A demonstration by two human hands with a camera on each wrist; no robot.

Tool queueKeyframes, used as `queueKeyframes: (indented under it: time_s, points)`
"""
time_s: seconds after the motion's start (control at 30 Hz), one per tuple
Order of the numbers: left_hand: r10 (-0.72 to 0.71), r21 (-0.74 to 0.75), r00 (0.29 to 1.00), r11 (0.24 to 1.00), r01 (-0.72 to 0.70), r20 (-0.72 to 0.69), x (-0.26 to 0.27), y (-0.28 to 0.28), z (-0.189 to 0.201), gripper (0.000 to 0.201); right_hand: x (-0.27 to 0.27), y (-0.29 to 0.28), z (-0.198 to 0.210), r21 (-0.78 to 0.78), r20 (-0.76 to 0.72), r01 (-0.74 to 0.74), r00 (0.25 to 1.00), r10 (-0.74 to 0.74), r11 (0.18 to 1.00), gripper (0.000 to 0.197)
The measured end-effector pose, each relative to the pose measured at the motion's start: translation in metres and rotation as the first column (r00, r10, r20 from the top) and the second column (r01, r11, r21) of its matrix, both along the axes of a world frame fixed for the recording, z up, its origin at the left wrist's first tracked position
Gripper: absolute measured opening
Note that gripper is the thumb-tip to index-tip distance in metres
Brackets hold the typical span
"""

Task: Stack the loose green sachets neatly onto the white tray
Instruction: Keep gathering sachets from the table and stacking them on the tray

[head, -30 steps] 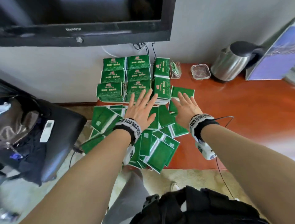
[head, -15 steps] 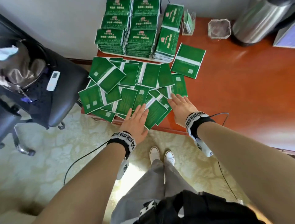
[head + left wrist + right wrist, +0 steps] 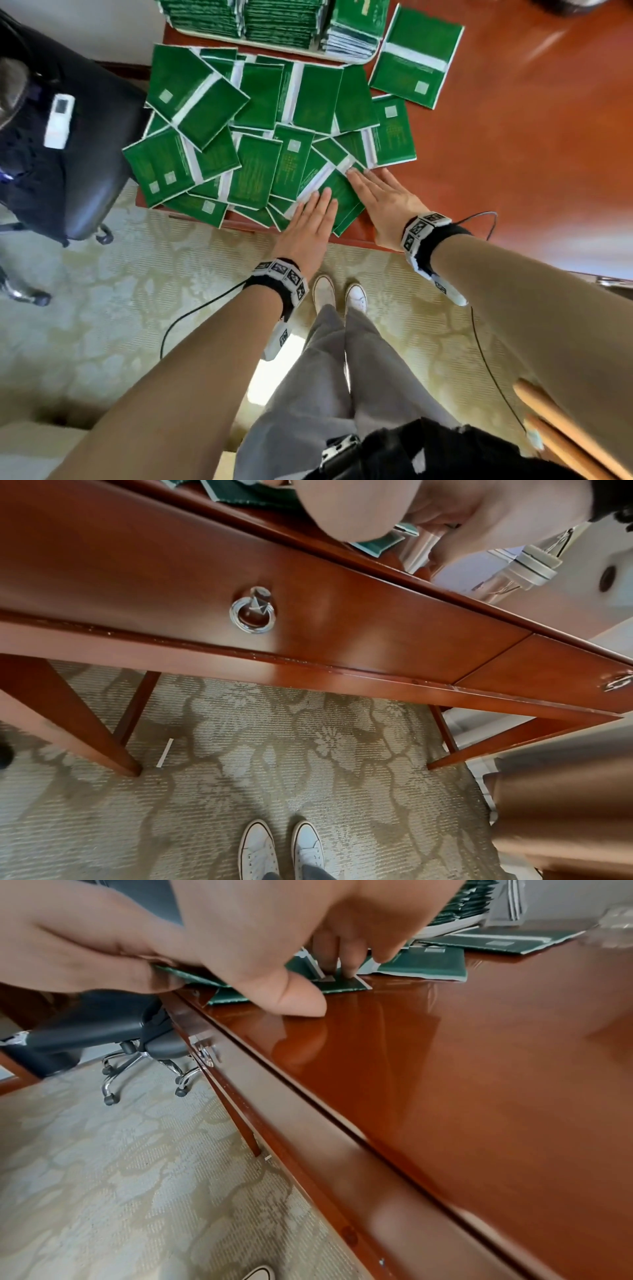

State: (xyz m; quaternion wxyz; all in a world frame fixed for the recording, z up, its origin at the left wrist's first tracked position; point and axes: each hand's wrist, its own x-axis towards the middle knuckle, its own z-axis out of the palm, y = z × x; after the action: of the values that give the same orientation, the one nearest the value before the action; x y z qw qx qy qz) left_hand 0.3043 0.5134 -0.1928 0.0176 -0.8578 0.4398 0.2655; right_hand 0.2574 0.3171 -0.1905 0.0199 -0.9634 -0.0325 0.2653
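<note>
Resting now on near edge of loose flat green foil sachets [image 3: 260, 137], left hand [image 3: 308, 229] and right hand [image 3: 383, 198] flat, fingers straight, gripping nothing; both drawn back from stacked white tray [image 3: 363, 58] a second ago; gathering judged next

Bright daylight, glare on the glossy desk [image 3: 513, 144], soft blur, edges bowed.

A glossy red-brown wooden desk [image 3: 513, 144] with ring-pull drawers [image 3: 253, 610] stands on a pale floral-patterned carpet [image 3: 102, 318], with a black swivel chair [image 3: 85, 164] on chrome castors at its left end.
</note>
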Motion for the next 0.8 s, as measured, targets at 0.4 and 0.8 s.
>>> queueKeyframes:
  time_s: [0.4,0.8]
  points:
    - [-0.106,0.051,0.994,0.993,0.106,-0.009,-0.078,-0.082,0.012,0.069,-0.076,-0.079,0.013,0.068,0.009,0.098,0.995,-0.099,0.993,0.106]
    - [-0.002,0.037,1.0,0.999,0.002,-0.007,-0.141,-0.2,0.018,0.069,-0.118,-0.183,0.026,0.232,-0.01,0.22,0.975,-0.224,0.948,0.084]
